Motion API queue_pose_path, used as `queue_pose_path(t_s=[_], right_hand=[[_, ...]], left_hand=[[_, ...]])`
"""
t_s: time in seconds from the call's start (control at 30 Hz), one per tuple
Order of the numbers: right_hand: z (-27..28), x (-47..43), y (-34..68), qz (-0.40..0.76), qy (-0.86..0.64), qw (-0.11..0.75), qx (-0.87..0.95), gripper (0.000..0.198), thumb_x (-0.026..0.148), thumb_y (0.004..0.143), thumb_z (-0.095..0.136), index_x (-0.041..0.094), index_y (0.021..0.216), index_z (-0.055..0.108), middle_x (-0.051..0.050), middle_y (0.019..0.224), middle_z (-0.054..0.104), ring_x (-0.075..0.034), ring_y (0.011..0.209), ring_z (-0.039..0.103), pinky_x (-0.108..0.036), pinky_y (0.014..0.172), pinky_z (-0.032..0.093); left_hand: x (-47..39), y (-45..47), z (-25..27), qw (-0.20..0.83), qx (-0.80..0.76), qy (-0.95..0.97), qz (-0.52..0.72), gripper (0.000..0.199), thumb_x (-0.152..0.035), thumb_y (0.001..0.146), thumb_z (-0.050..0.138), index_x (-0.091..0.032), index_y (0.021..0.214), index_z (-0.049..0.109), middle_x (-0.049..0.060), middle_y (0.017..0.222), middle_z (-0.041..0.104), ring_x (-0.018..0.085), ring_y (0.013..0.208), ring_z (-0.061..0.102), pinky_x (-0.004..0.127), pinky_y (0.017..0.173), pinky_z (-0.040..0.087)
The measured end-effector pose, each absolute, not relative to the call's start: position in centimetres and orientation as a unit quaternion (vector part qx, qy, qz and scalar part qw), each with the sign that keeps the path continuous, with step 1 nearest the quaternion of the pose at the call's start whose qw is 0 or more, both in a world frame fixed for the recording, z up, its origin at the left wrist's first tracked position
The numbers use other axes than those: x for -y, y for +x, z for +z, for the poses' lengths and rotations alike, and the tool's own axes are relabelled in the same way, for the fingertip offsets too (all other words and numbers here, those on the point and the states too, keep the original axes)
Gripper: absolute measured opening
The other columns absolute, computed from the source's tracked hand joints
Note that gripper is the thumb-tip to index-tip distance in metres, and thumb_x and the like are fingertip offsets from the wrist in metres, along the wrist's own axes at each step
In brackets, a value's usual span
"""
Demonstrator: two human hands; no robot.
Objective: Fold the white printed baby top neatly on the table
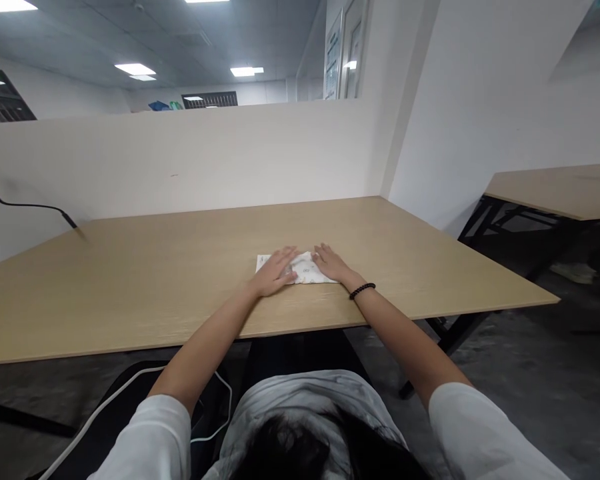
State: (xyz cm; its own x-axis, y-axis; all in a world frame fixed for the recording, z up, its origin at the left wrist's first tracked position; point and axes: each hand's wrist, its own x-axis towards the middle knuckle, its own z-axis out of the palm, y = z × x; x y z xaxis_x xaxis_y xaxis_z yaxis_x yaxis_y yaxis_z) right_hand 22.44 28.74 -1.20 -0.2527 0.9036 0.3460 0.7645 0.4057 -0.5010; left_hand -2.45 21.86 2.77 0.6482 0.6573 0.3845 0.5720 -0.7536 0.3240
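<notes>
A small white packet with faint printed marks [307, 269] lies flat near the front edge of the wooden table [180, 280]; whether it is paper, cloth or soft plastic I cannot tell. My left hand [276, 272] rests over its left part, fingers stretched out and thumb apart. On its right end lies my right hand [331, 263], fingers extended and pointing away from me. A dark beaded bracelet [363, 291] circles my right wrist. The parts of the packet beneath both hands are hidden.
Behind the table stands a white partition [230, 160]. A black cable [30, 205] hangs at the left, its end at the tabletop. Another table [560, 190] is at the right. A white cord [105, 407] runs beside me below the table edge.
</notes>
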Motion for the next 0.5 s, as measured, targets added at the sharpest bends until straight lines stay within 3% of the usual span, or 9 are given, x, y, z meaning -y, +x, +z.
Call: queue_pose_path(t_s=[0.1,0.23,0.3,0.4,0.5], right_hand=[[-1.2,-28.2,22.0,0.141,-0.550,0.230,0.790,0.059,0.054,0.099,0.030,0.017,0.141,0.047,-0.018,0.154,0.035,-0.033,0.146,0.024,-0.057,0.115,0.022],[0.7,-26.7,21.9,0.083,-0.503,0.271,0.817,0.051,0.046,0.100,0.033,0.017,0.138,0.050,-0.017,0.155,0.032,-0.033,0.148,0.020,-0.062,0.115,0.015],[1.7,-25.7,21.7,0.056,-0.419,0.302,0.854,0.041,0.040,0.098,0.042,0.019,0.126,0.062,-0.014,0.147,0.047,-0.030,0.143,0.032,-0.057,0.115,0.020],[2.3,-24.6,21.2,0.121,-0.314,0.295,0.894,0.029,0.037,0.093,0.051,0.020,0.103,0.072,-0.010,0.116,0.069,-0.024,0.116,0.059,-0.042,0.105,0.041],[2.0,-24.4,20.9,0.199,-0.278,0.286,0.895,0.025,0.036,0.091,0.055,0.021,0.101,0.073,-0.007,0.107,0.072,-0.021,0.103,0.065,-0.035,0.095,0.048]], left_hand=[[-21.5,-1.4,2.5,0.114,-0.323,0.932,0.122,0.062,-0.059,0.097,0.033,-0.027,0.151,0.033,0.007,0.159,0.029,0.027,0.148,0.021,0.047,0.120,0.014],[-21.6,-1.7,2.1,0.115,-0.358,0.919,0.115,0.073,-0.065,0.094,0.034,-0.022,0.153,0.028,0.009,0.158,0.029,0.027,0.147,0.025,0.043,0.120,0.016],[-21.6,-2.1,1.8,0.108,-0.383,0.908,0.132,0.081,-0.068,0.092,0.035,-0.015,0.153,0.028,0.013,0.157,0.031,0.029,0.145,0.028,0.041,0.119,0.019],[-21.7,-2.3,1.5,0.105,-0.408,0.894,0.150,0.085,-0.070,0.090,0.036,-0.010,0.150,0.033,0.017,0.154,0.035,0.032,0.144,0.031,0.043,0.118,0.025],[-21.8,-2.3,1.2,0.102,-0.413,0.890,0.163,0.084,-0.070,0.089,0.038,-0.008,0.146,0.040,0.019,0.152,0.037,0.034,0.143,0.032,0.045,0.117,0.027]])
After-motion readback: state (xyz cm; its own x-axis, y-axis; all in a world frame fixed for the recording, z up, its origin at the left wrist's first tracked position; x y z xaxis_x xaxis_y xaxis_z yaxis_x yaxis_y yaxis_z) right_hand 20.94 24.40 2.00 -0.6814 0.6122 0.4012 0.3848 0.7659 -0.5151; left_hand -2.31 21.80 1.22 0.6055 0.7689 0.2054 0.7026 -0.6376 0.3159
